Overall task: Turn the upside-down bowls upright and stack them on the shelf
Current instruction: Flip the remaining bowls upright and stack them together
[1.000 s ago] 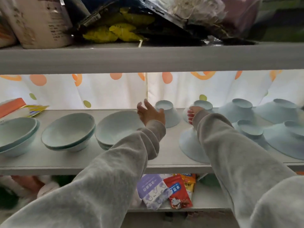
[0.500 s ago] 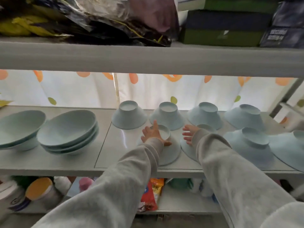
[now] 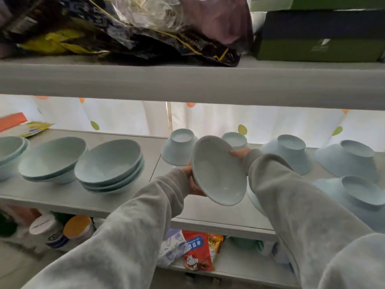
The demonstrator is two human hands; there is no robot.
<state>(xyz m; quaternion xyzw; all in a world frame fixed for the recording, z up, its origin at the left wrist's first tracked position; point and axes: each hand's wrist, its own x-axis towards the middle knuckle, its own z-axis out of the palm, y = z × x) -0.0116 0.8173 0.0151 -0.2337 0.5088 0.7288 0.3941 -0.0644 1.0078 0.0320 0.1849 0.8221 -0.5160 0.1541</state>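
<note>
A pale blue bowl (image 3: 218, 172) hangs above the grey shelf (image 3: 145, 203), tilted on its side with its hollow facing me. My left hand (image 3: 190, 178) grips its lower left rim and my right hand (image 3: 239, 154) holds its upper right edge. Upright stacks stand to the left: one of three bowls (image 3: 110, 165), another stack (image 3: 52, 159) and a further stack (image 3: 10, 151) at the frame edge. Several upside-down bowls sit behind and to the right, among them one (image 3: 180, 148) at the back and one (image 3: 291, 155) past my right sleeve.
The upper shelf board (image 3: 187, 80) hangs low over the bowls, loaded with bags and boxes. A dotted curtain (image 3: 125, 117) closes the back. Packets (image 3: 198, 251) and jars (image 3: 77, 228) fill the lower shelf. A yellow packet (image 3: 33, 130) lies at the far left.
Both hands have lifted an upside-down bowl from the front of the shelf and tipped it so that its inside faces me. The view has moved left.
</note>
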